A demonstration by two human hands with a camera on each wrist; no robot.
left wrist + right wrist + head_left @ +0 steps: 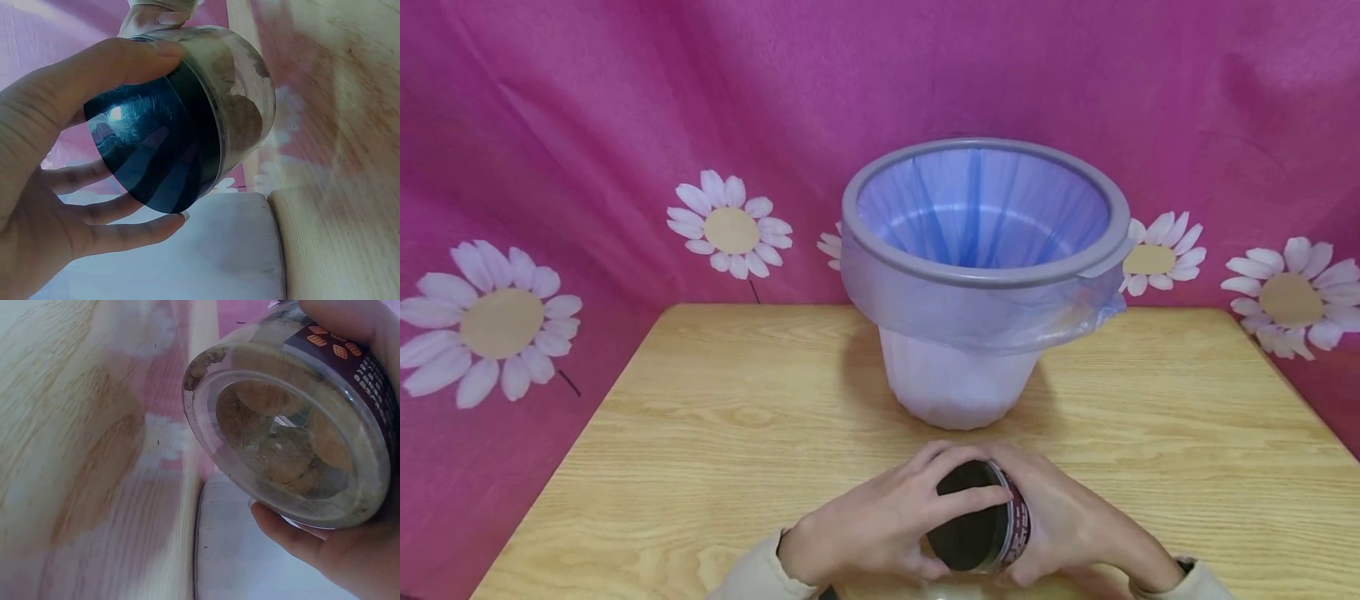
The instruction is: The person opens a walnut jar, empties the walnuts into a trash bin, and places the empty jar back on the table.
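A clear jar (294, 506) is held tilted in both hands, its dark lid (973, 533) facing left and its base to the right. Round, tan, biscuit-like pieces (284, 456) show through the base. Around the side runs a maroon label (325, 347) with small orange biscuit pictures. My left hand (880, 517) grips the lid, thumb and fingers spread around its edge. On the other side my right hand (1067, 512) holds the jar's body, with the thumb and fingers wrapped over the label.
Behind the hands, a white bin (958, 383) stands on the wooden table (715, 450). Its grey rim (970, 277) holds a bluish plastic liner (985, 317) folded over the outside. A magenta cloth (610, 125) with daisies hangs behind and at the sides.
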